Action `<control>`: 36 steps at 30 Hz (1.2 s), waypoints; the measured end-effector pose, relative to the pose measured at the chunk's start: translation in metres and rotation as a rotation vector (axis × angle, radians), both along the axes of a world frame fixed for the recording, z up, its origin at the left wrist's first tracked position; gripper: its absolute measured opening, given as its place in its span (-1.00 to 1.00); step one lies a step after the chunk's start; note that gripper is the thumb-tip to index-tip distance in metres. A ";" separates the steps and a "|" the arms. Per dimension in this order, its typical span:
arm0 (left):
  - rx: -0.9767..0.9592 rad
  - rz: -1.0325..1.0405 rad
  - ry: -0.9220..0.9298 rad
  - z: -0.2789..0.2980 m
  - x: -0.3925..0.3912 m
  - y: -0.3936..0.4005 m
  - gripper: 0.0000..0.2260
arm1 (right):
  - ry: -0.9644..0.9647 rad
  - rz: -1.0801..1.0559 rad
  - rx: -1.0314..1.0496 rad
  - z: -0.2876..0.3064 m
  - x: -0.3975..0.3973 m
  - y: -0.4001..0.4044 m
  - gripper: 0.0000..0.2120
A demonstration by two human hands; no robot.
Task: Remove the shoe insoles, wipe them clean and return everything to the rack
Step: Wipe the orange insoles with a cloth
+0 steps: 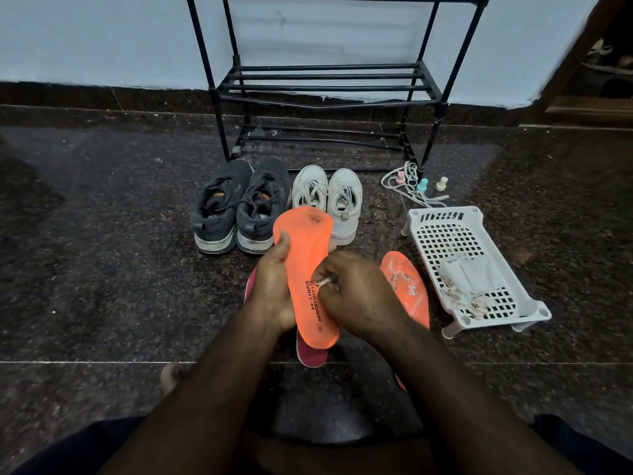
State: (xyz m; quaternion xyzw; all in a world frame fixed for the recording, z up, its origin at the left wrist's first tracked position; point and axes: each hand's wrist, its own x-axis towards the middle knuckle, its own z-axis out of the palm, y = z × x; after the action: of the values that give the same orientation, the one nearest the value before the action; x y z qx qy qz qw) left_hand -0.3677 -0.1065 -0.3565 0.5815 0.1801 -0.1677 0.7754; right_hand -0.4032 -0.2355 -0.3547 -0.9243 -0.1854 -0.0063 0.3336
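Insole (306, 255), orange, is held up over the floor (102, 255) between both hands, heel end nearest the person and printed side facing up. Left hand (274, 289) wraps its grip around the insole's left edge, thumb lying on the top face and fingers curled behind. Right hand (356, 293) has its fingers curled tight, pinching a small white wipe (323, 282) that presses against the insole beside the printed lettering.

A second orange insole (406, 286) lies flat on the floor just right of the hands, with whitish specks on its surface. Under the held insole a pink insole (310, 354) lies on the floor, partly hidden by the hands.

Beyond the hands stand two pairs of shoes, toes pointing away: dark grey shoes (236, 207) on the left and white shoes (330, 200) on the right, side by side and near the foot of the black rack (329, 87), which stands against the wall.

To the right a white perforated basket (442, 231) sits tilted on the floor, holding crumpled white wipes (469, 282). Behind it lie loose laces (404, 183) and three small bottles (423, 185).
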 end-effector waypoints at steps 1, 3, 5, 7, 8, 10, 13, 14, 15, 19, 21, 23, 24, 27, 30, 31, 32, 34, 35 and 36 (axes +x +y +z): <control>-0.039 0.110 0.019 -0.002 0.008 -0.002 -0.50 | 0.012 0.002 0.002 0.000 0.000 -0.001 -0.79; -0.078 0.180 0.053 -0.002 0.015 -0.001 -0.60 | -0.024 -0.050 0.078 -0.001 0.003 -0.003 -0.80; -0.197 0.169 0.104 -0.007 0.001 -0.007 -0.62 | -0.089 -0.142 0.189 0.000 0.008 -0.006 -0.81; -0.429 0.131 0.158 -0.011 -0.026 -0.011 -0.59 | -0.137 -0.204 0.221 0.002 0.012 -0.008 -0.81; -0.427 0.077 0.143 -0.022 -0.032 -0.014 -0.60 | -0.166 -0.219 0.211 0.002 0.014 -0.008 -0.81; -0.426 0.110 0.153 -0.027 -0.029 -0.019 -0.60 | -0.226 -0.215 0.165 -0.003 0.015 -0.005 -0.82; -0.451 0.126 0.093 -0.021 -0.033 -0.021 -0.48 | -0.146 -0.172 0.047 -0.010 0.011 0.005 -0.80; -0.393 0.112 0.079 -0.025 -0.039 -0.016 -0.45 | -0.099 -0.136 0.007 -0.011 0.007 0.009 -0.77; -0.378 0.112 0.089 -0.019 -0.041 -0.019 -0.44 | -0.062 -0.094 -0.025 -0.011 0.002 0.011 -0.76; -0.217 0.206 0.120 -0.015 0.016 -0.019 -0.64 | 0.087 0.014 -0.048 0.000 -0.009 0.007 -0.80; -0.150 0.230 0.063 -0.030 0.020 -0.011 -0.69 | 0.107 0.038 -0.010 0.002 -0.013 0.006 -0.82; -0.384 0.160 0.134 -0.018 -0.007 -0.012 -0.57 | 0.011 -0.010 0.046 -0.001 -0.014 0.008 -0.84; -0.507 0.159 0.143 -0.021 -0.022 -0.007 -0.53 | -0.054 -0.048 0.055 -0.005 -0.012 0.009 -0.85; -0.465 0.157 0.102 -0.023 -0.035 -0.016 -0.44 | -0.139 -0.131 0.037 -0.009 -0.007 0.013 -0.88; -0.282 0.135 0.077 -0.017 -0.024 -0.016 -0.51 | -0.038 -0.077 0.024 -0.002 -0.009 0.010 -0.86; -0.132 0.132 0.039 -0.010 -0.014 -0.017 -0.56 | 0.048 -0.034 0.003 0.002 -0.011 0.007 -0.85; 0.059 0.076 -0.020 0.003 -0.007 -0.020 -0.62 | 0.148 0.013 -0.003 0.003 -0.012 0.004 -0.85; 0.286 0.190 -0.202 0.016 0.006 -0.020 -0.70 | 0.305 0.075 0.064 0.005 -0.017 0.001 -0.86; 0.145 0.263 -0.238 0.022 0.003 -0.017 -0.69 | 0.286 0.069 0.099 0.003 -0.020 0.003 -0.87; 0.045 0.381 -0.256 0.031 -0.009 -0.018 -0.64 | 0.186 0.044 0.111 0.000 -0.022 0.006 -0.87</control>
State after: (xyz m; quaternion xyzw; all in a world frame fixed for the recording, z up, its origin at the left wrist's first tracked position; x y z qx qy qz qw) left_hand -0.3766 -0.1247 -0.3252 0.5707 0.1906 0.0611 0.7964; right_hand -0.4252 -0.2300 -0.3546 -0.8967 -0.1735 0.0766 0.3999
